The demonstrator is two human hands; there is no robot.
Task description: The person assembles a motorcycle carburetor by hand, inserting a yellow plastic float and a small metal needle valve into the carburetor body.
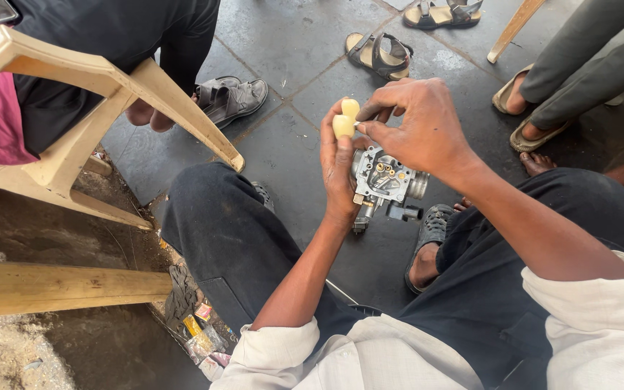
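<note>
A grey metal carburettor body (386, 180) sits between my knees, held up above the dark stone floor. My left hand (339, 170) grips its left side, fingers upright. A pale yellow two-lobed plastic float (346, 118) rests at the fingertips of that hand. My right hand (417, 126) comes over the top of the carburettor and pinches the float's right edge between thumb and forefinger. Small brass parts show inside the open face of the body.
A beige plastic chair (102, 87) with a seated person stands at the left. Another person's legs and sandalled feet (536, 115) are at the upper right. Loose sandals (380, 54) lie on the floor ahead. A wooden plank (59, 289) and litter lie at the lower left.
</note>
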